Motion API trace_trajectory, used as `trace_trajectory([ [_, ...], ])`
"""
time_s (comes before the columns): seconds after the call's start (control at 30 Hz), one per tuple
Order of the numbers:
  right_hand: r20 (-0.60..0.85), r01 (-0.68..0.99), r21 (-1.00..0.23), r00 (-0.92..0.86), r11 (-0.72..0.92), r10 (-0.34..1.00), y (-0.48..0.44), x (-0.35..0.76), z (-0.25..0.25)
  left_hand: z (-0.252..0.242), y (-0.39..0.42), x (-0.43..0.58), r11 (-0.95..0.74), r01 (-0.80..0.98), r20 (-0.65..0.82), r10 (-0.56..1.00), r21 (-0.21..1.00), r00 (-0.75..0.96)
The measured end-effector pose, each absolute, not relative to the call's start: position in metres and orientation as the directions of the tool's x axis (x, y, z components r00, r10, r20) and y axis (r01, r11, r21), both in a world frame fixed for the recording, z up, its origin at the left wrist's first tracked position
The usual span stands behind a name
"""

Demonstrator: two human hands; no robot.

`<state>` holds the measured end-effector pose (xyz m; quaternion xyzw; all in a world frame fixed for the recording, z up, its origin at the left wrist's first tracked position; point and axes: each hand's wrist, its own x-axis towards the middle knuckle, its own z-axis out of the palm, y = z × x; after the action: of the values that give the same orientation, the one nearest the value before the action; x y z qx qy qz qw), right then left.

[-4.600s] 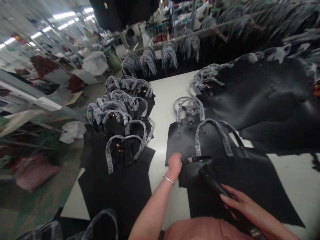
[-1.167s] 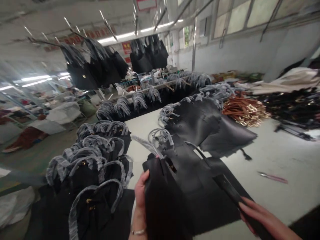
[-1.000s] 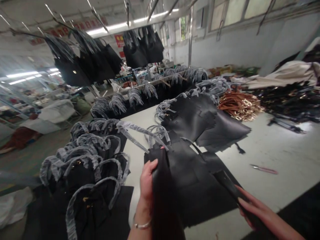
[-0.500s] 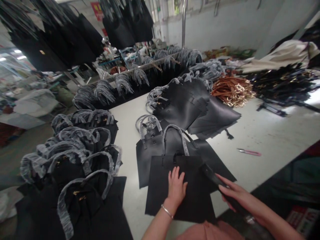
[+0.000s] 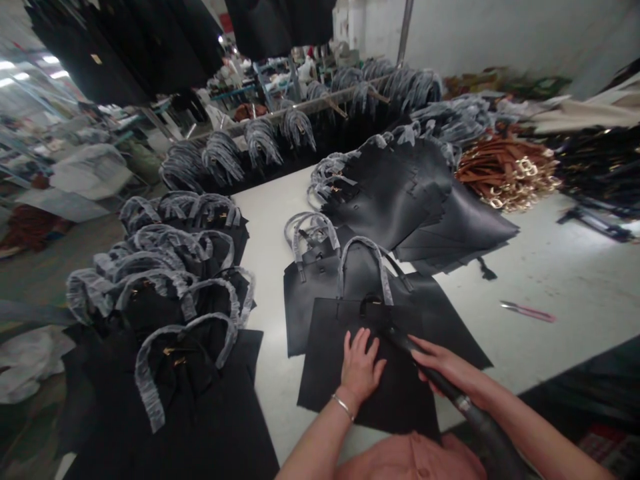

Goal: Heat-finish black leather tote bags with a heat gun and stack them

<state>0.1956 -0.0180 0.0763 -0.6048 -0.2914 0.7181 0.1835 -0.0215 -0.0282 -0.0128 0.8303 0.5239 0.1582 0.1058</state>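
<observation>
A flat black leather tote bag (image 5: 345,387) with plastic-wrapped handles lies on the white table (image 5: 550,293) right in front of me. My left hand (image 5: 361,367) rests flat on it, fingers spread. My right hand (image 5: 450,368) grips a black hose-like tool (image 5: 480,427) whose tip (image 5: 395,337) points at the bag's upper edge near the clasp. More black bags (image 5: 320,280) lie under and behind this one.
A row of black bags with wrapped handles (image 5: 170,293) fills the left side. Another stack of black bags (image 5: 400,193) sits beyond. Brown straps with gold buckles (image 5: 505,170) are piled at the right. Pink scissors (image 5: 527,311) lie on the table. Bags hang overhead.
The bag I held upright a second ago now lies flat on the table. My left hand has gone from gripping its edge to pressing it flat. My right hand has moved the tool's tip closer.
</observation>
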Motion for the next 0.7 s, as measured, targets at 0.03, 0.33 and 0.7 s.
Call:
trace_trajectory([
  [0.03,-0.757,0.087,-0.646,-0.202,-0.759,0.621,-0.016,0.194,0.076,-0.012,-0.028,-0.021,-0.422,0.837,0.151,0.907,0.349,0.394],
  [0.33,-0.794,0.057,-0.589,-0.226,-0.806,0.564,-0.027,0.207,0.072,-0.012,-0.027,-0.021,-0.405,0.836,0.155,0.914,0.37,0.375],
  [0.7,-0.621,0.089,-0.784,-0.101,-0.615,0.777,0.008,0.18,0.099,-0.022,-0.029,-0.024,-0.503,0.783,0.225,0.864,0.365,0.45],
])
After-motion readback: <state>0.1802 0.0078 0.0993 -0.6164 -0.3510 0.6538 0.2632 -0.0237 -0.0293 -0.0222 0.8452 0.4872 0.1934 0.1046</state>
